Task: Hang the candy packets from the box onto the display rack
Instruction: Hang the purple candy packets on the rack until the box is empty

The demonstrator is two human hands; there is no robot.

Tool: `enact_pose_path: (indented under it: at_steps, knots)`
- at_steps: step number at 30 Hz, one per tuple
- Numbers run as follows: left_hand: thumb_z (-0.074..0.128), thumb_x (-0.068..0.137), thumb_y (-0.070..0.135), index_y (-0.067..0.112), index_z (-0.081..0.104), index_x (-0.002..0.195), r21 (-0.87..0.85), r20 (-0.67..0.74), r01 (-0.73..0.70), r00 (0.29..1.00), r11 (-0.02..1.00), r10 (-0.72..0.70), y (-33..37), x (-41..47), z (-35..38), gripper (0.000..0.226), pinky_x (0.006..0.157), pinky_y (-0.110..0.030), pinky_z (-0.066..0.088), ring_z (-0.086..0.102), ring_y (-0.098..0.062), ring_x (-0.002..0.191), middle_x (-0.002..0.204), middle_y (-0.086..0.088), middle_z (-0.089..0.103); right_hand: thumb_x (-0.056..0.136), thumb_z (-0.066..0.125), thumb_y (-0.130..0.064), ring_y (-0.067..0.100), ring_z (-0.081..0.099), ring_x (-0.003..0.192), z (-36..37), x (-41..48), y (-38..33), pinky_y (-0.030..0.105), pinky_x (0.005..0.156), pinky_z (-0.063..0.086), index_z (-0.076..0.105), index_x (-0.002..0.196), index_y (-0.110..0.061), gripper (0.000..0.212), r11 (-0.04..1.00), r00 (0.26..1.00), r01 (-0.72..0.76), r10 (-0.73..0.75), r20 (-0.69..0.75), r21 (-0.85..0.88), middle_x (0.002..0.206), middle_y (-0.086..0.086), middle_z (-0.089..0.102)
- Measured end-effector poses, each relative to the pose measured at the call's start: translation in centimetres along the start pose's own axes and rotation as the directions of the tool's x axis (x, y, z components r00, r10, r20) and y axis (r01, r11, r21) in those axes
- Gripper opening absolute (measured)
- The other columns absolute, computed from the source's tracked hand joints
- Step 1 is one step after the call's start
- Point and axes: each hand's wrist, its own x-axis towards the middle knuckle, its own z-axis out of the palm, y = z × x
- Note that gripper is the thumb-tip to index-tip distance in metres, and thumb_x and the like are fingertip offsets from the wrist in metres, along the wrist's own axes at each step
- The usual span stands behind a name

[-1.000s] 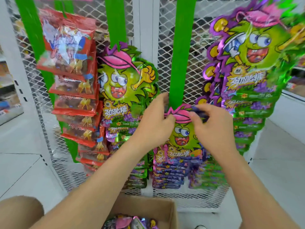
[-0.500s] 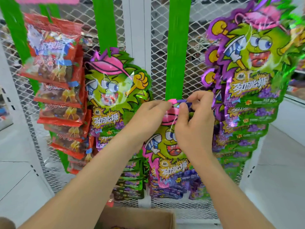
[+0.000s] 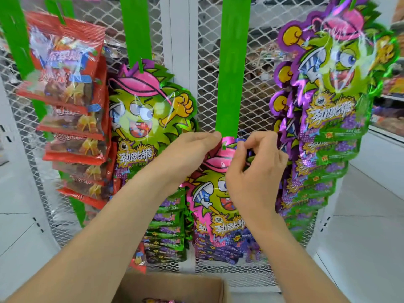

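Head view: the 2 hands meet at the lower end of the middle green strip point(image 3: 234, 62) on the white mesh display rack point(image 3: 262, 51). The left hand point(image 3: 188, 154) grips the top left edge of a candy packet point(image 3: 216, 197), thumb tip touching the strip's end. The right hand point(image 3: 255, 171) pinches the packet's pink top with curled fingers, just beside the left thumb. The packet hangs upright below both hands, over more purple packets on the same strip. Left of it hangs a column of green packets point(image 3: 148, 114), further left a column of red packets point(image 3: 70, 95), and at right another green and purple column point(image 3: 336, 95). The cardboard box point(image 3: 175, 285) sits at the bottom edge, below the forearms.
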Motion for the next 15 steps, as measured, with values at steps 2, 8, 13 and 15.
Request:
enact_pose_path:
  at_steps: [2, 8, 13, 15]
  knots:
    - [0.056, 0.108, 0.047, 0.028, 0.076, 0.105, 0.04, 0.001, -0.033, 0.999, 0.999, 0.033, -0.2, -0.3, 0.0, 0.028, 0.102, -0.021, 0.034, 0.056, 0.007, 0.119, 0.124, 0.02, 0.069, 0.093, 0.063, -0.004, 0.023, 0.053, 0.075, -0.3, -0.3, 0.4, 0.039, 0.084, 0.034, 0.049, 0.098, -0.015, 0.019, 1.0, 0.999, 0.006, -0.005, 0.035, -0.025, 0.087, -0.006, 0.053]
    - [0.074, 0.098, 0.013, 0.031, 0.07, 0.119, 0.429, -0.132, -0.305, 0.91, 0.85, 0.393, -2.2, -0.7, 1.0, 0.028, 0.094, -0.018, 0.053, 0.069, 0.002, 0.096, 0.102, 0.017, 0.073, 0.098, 0.067, -0.011, 0.027, 0.06, 0.087, -1.7, -0.5, 1.9, 0.048, 0.082, 0.044, 0.055, 0.107, -0.012, 0.015, 0.99, 0.981, 0.071, -0.047, 0.189, -0.123, 0.097, 0.001, 0.062]
    - [0.077, 0.087, -0.007, 0.016, 0.064, 0.142, 0.594, -0.192, -0.462, 0.713, 0.659, 0.674, -5.6, -1.7, 1.9, 0.061, 0.106, -0.004, 0.039, 0.058, 0.004, 0.119, 0.13, 0.015, 0.065, 0.085, 0.066, -0.001, 0.035, 0.057, 0.107, -3.1, -1.6, 0.9, 0.047, 0.093, 0.047, 0.068, 0.098, -0.008, 0.015, 0.948, 0.958, 0.237, -0.192, 0.212, -0.213, 0.115, 0.013, 0.062]
    - [0.073, 0.09, -0.012, 0.007, 0.067, 0.139, 0.665, -0.186, -0.51, 0.595, 0.546, 0.782, -7.1, -2.4, 2.3, 0.053, 0.116, -0.014, 0.038, 0.059, -0.011, 0.133, 0.146, -0.003, 0.063, 0.079, 0.063, -0.001, 0.026, 0.059, 0.09, -3.7, -2.2, 0.2, 0.043, 0.081, 0.048, 0.068, 0.091, -0.01, 0.016, 0.967, 0.905, 0.249, -0.214, 0.367, -0.05, 0.096, 0.003, 0.064]
